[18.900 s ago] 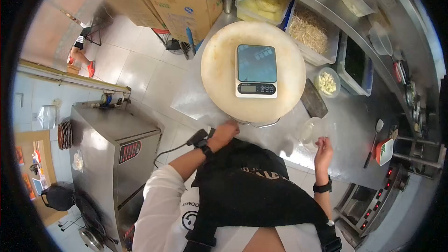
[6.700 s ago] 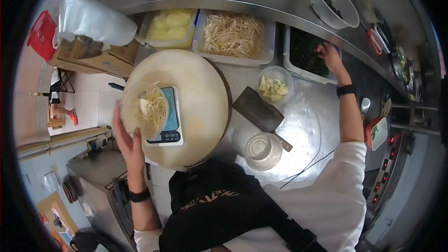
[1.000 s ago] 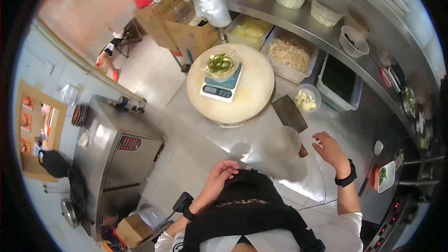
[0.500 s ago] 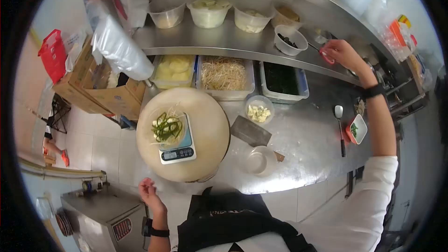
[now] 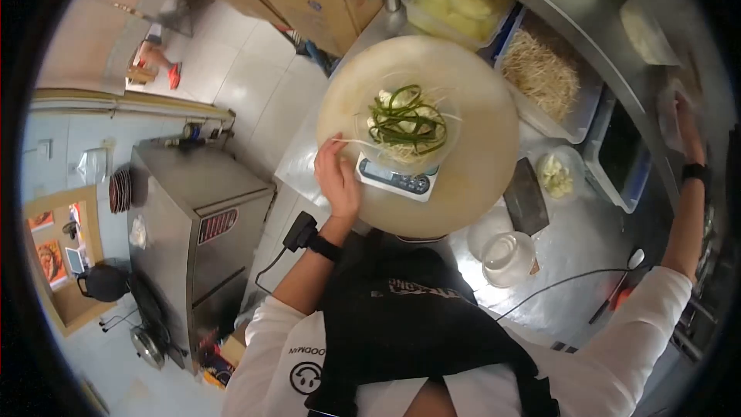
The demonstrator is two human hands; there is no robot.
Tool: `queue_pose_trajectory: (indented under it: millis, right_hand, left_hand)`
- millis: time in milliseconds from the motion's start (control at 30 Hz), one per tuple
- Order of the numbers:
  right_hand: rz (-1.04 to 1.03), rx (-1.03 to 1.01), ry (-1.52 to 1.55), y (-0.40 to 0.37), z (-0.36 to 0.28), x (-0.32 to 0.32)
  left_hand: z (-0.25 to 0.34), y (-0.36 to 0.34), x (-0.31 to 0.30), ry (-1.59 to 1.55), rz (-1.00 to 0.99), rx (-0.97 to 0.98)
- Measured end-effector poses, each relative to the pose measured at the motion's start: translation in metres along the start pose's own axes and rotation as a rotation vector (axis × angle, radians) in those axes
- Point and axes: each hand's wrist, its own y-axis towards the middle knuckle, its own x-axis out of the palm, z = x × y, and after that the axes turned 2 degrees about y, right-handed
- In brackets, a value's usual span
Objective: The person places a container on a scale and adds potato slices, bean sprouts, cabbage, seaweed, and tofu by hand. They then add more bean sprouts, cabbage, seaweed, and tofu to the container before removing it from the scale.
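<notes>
My left hand point(image 5: 337, 184) is at the left edge of the round chopping board point(image 5: 482, 131), its fingers stretched out close to a clear bowl. Green vegetable strips point(image 5: 409, 127), pale sprouts and white chunks fill that bowl. Beneath it, a digital kitchen scale point(image 5: 401, 181) rests on the board. Far to the right, my right hand point(image 5: 689, 133) reaches toward the shelf beside a pale plastic tub point(image 5: 670, 120). Motion blur smears its fingers, and I cannot tell what they hold.
Tubs of yellow slices point(image 5: 455, 4), bean sprouts point(image 5: 540, 69) and dark green contents point(image 5: 620, 147) line the back under the shelf. A grey block point(image 5: 526, 197), a tub of white pieces point(image 5: 559, 172) and clear bowls point(image 5: 509, 257) sit right of the board. A steel cabinet point(image 5: 166, 224) stands left.
The view has turned left. My left hand has risen from below the board to its edge near the bowl. My right hand, earlier at a red handle, is now blurred by the shelf.
</notes>
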Motion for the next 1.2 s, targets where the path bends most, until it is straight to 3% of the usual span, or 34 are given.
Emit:
queue_pose_trajectory:
  millis: [133, 200, 233, 333, 400, 433, 500, 533, 567, 667, 767, 867, 933, 1000, 1033, 1067, 1100, 1200]
  right_hand:
    - [-0.010, -0.094, -0.208, 0.029, 0.040, -0.022]
    - [-0.130, -0.052, 0.045, 0.043, 0.057, -0.029]
    - [-0.095, 0.036, 0.307, 0.025, 0.042, -0.029]
    - [-0.016, 0.039, 0.592, -0.026, -0.035, -0.029]
    - [0.044, -0.006, 0.470, -0.039, -0.032, -0.033]
    - [0.144, -0.085, 0.115, -0.047, -0.045, -0.033]
    - [0.261, -0.051, 0.223, -0.050, -0.062, -0.029]
    - [0.238, 0.035, 0.410, -0.050, -0.073, -0.031]
    - [0.297, 0.013, 0.380, -0.046, -0.068, -0.026]
    - [0.288, 0.166, 0.571, -0.058, -0.083, -0.028]
    - [0.238, 0.063, 0.718, -0.076, -0.094, -0.032]
    - [0.116, -0.089, 0.793, -0.112, -0.162, -0.028]
    - [-0.057, -0.172, 0.821, -0.138, -0.232, -0.005]
    - [-0.158, -0.242, 0.702, -0.173, -0.304, 0.031]
    - [-0.209, -0.162, 0.580, -0.187, -0.338, 0.049]
    - [-0.358, -0.328, 0.618, -0.188, -0.352, 0.073]
    - [-0.361, -0.501, 0.495, -0.189, -0.374, 0.095]
    - [-0.442, -0.523, 0.540, -0.204, -0.429, 0.148]
  left_hand:
    - [0.004, -0.001, 0.007, 0.025, 0.037, -0.016]
    - [0.006, -0.001, 0.007, 0.080, 0.055, 0.027]
    - [0.002, -0.003, 0.004, 0.080, 0.049, 0.025]
    - [-0.027, -0.011, 0.014, 0.107, 0.111, 0.116]
    - [-0.037, -0.018, 0.018, 0.093, 0.045, -0.072]
    - [-0.056, -0.021, 0.025, 0.069, 0.117, 0.093]
    - [-0.060, -0.021, 0.021, 0.154, 0.081, 0.163]
    - [-0.050, -0.018, 0.020, 0.050, 0.066, 0.133]
    - [-0.021, -0.009, 0.011, 0.069, 0.016, 0.078]
    - [-0.022, -0.009, 0.013, 0.016, 0.044, 0.038]
    - [-0.032, -0.008, 0.020, 0.010, 0.119, 0.113]
    - [-0.039, -0.014, 0.025, -0.162, 0.148, 0.066]
    - [-0.002, -0.002, 0.006, -0.058, 0.068, 0.027]
    - [0.003, 0.001, 0.001, -0.079, 0.072, 0.094]
    - [-0.003, 0.000, 0.002, -0.111, 0.040, 0.095]
    - [-0.002, 0.000, 0.000, -0.111, 0.037, 0.094]
    - [0.000, 0.000, -0.001, -0.112, 0.032, 0.091]
    - [-0.006, -0.002, -0.006, -0.150, -0.010, 0.082]
